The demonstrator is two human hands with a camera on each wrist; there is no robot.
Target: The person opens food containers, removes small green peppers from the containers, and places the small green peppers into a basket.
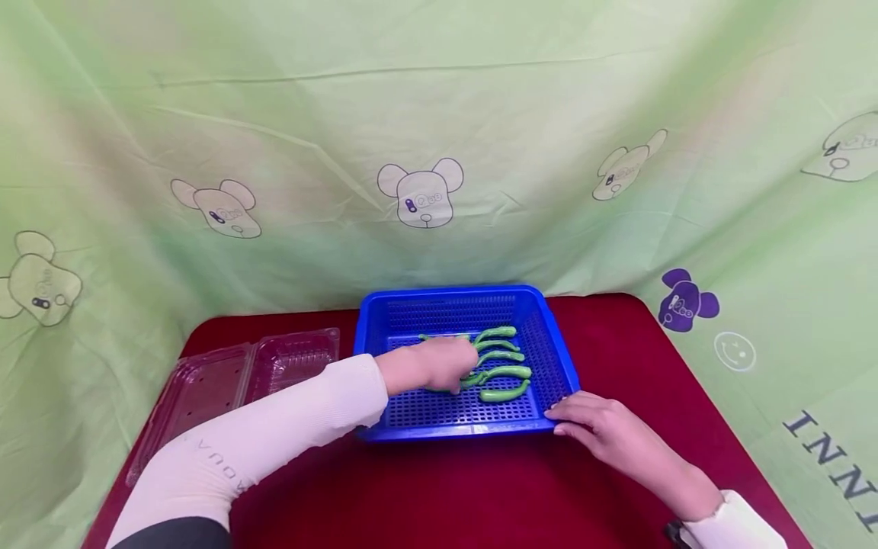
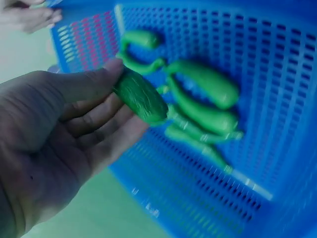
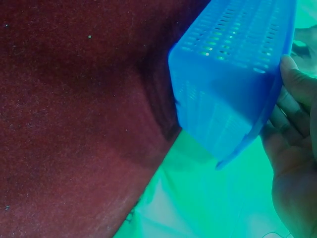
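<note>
Your left hand [image 2: 64,129] pinches a green chili pepper [image 2: 141,96] inside the blue basket [image 1: 384,320].
The other peppers [image 1: 504,374] lie just beside it; your right hand [image 1: 604,431], fingers relaxed, rests against the basket's near right corner on the red counter [image 1: 480,496].

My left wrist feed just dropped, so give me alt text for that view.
The left hand pinches a green pepper between thumb and fingers, just above the blue basket. Several more peppers lie together on the basket's perforated floor. The right hand shows at the top left corner, by the rim.
</note>
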